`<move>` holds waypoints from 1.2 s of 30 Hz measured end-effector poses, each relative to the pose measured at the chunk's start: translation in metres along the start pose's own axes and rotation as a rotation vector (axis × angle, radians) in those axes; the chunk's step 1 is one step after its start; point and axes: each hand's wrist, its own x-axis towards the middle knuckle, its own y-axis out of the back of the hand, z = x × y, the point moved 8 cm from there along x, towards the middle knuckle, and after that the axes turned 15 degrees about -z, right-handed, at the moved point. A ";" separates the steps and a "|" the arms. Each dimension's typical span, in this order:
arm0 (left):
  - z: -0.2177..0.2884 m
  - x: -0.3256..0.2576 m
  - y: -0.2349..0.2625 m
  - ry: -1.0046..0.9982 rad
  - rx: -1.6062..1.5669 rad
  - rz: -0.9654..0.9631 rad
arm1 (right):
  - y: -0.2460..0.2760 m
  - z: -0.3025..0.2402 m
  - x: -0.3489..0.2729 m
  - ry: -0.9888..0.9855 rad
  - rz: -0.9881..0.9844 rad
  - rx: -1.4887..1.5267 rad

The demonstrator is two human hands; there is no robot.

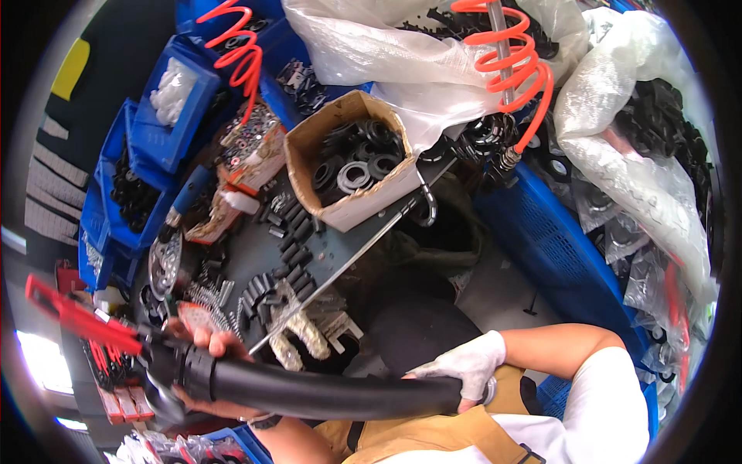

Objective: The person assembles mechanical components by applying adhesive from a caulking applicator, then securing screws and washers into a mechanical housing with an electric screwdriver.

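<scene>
A long black tube [325, 393] lies across in front of my body, with a black collar and a red lever-like part [81, 317] at its left end. My left hand [209, 344], bare, is wrapped round the collar, some fingers hidden behind it. At the tube's other end, my right hand [468, 362] in a white glove with bare fingertips is closed on it. A small round metallic part shows beside that hand. What exactly the tube belongs to, I cannot tell.
Beyond the tube, a grey bench [259, 251] carries short black cylinders, springs and a cardboard box [371, 205] of black rings. Blue bins [174, 104] stand at the left. Red coiled hoses [502, 58] hang above. White sacks [610, 108] and a blue crate [553, 220] are at the right.
</scene>
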 end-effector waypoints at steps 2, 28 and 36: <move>-0.016 0.004 -0.015 0.109 -0.003 -0.072 | 0.034 0.005 -0.005 0.072 -0.122 0.183; 0.055 0.006 0.069 0.038 0.265 0.318 | 0.094 -0.006 -0.094 0.422 1.013 0.086; 0.075 -0.022 0.084 0.050 0.145 0.473 | 0.025 -0.073 -0.091 0.467 0.879 -0.722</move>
